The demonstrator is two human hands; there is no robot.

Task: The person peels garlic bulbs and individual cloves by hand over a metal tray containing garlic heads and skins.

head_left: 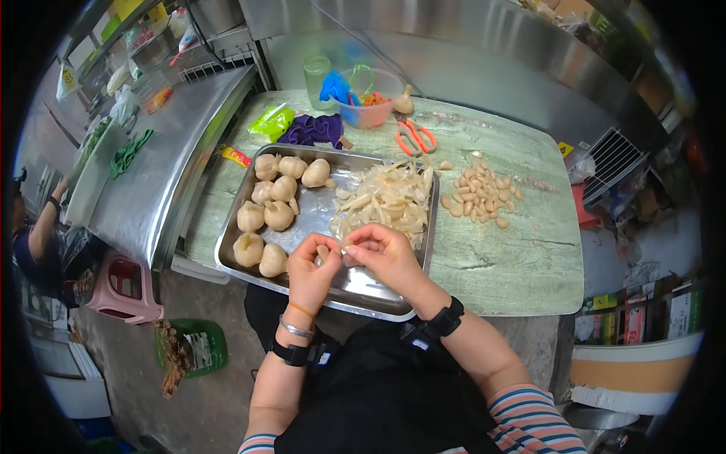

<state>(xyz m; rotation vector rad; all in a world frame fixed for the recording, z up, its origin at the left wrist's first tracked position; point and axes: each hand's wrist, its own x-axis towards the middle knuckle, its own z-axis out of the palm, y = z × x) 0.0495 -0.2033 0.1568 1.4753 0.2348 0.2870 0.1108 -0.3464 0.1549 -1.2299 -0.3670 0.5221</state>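
Note:
Over the near part of a metal tray (363, 305), my two hands meet with fingertips pinched together. My left hand (311, 265) is closed on a pale garlic clove (323, 253). My right hand (382, 256) pinches at a thin pale bit that looks like garlic skin, partly hidden by the fingers. Several whole garlic bulbs (278, 215) sit in the left side of the tray. A heap of garlic skins (386, 198) fills its right side. On the table to the right lies a pile of peeled garlic cloves (482, 191).
Orange-handled scissors (416, 139), a purple cloth (311, 130) and a pink plastic tub (370, 112) stand behind the tray. A steel counter (170, 136) adjoins on the left, with a pink stool (125, 287) and a green container (212, 348) below. Another person (41, 234) is at far left.

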